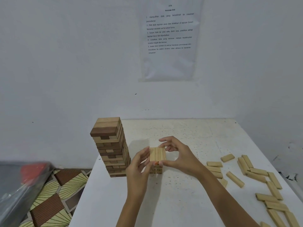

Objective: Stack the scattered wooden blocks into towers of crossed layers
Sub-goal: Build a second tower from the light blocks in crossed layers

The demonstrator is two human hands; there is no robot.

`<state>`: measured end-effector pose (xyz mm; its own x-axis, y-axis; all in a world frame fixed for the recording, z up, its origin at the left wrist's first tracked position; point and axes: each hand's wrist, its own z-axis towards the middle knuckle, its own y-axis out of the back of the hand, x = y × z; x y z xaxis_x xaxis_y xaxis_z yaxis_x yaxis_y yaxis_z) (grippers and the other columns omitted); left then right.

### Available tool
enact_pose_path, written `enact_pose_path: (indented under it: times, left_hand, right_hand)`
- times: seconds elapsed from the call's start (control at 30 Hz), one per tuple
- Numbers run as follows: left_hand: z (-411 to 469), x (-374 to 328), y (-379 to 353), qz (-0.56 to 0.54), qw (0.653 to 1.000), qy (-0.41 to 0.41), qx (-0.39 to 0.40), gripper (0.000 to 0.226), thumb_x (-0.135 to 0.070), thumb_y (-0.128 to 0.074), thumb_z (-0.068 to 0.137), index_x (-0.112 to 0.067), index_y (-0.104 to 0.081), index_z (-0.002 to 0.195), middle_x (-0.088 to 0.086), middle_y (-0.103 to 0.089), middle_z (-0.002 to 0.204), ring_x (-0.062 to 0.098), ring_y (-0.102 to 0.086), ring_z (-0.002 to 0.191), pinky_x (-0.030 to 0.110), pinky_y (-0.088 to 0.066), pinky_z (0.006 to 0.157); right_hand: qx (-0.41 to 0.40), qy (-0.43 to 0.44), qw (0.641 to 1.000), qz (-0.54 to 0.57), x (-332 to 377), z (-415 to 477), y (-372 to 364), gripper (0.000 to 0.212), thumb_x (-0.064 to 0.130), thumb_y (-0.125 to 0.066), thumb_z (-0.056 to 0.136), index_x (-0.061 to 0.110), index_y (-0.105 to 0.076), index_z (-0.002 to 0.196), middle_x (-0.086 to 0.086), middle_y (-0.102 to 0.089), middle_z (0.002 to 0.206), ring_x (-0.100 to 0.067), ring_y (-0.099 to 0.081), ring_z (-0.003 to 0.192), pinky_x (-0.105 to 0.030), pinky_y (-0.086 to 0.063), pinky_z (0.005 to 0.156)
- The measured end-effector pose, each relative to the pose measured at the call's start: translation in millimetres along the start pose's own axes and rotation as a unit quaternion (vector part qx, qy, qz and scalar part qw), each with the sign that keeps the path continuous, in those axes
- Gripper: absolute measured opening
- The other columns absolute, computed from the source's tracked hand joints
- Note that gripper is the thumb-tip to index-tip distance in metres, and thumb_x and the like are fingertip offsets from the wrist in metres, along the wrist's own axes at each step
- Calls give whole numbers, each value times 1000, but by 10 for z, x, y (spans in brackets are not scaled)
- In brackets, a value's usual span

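Hands [139, 166] flanking short tower [157, 154], tall tower [111, 148] near

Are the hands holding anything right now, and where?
The short tower: left hand presses its top layer's left side, right hand pinches the right side.

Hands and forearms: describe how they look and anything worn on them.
The left hand and the right hand are bare, with no gloves. The left forearm and the right forearm are bare down to the bottom edge of the view; no sleeve, watch or bracelet shows. A small pale spot on one right-hand finger may be a ring, but it is too small to tell.
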<state>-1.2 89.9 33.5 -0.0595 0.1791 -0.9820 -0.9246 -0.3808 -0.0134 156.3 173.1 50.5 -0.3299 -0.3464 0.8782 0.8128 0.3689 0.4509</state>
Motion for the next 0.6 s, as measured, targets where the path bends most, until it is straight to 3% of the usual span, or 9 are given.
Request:
enact_pose_path:
  times: [0.23, 0.6]
  left_hand:
    - [83, 21, -79, 17, 999, 24, -32, 25, -26, -49, 98, -28, -62, 120, -12, -66, 121, 0, -57, 117, 22, -45, 98]
    - [82, 56, -132, 29, 998, 42, -46, 25, -26, -43, 102, -37, -60, 116, -12, -64, 123, 4, -56, 120, 31, -44, 105]
  right_hand:
    - [5, -8, 1000, 3, -74, 148, -53, 65, 26, -89, 66, 37, -55, 121, 17, -65, 110, -6, -55, 105, -30, -44, 99]
    - [11, -14, 1000, -10, -139, 165, -84, 65, 35, -87, 66, 42, -53, 121, 24, -63, 110, -4, -52, 110, -27, -42, 99]
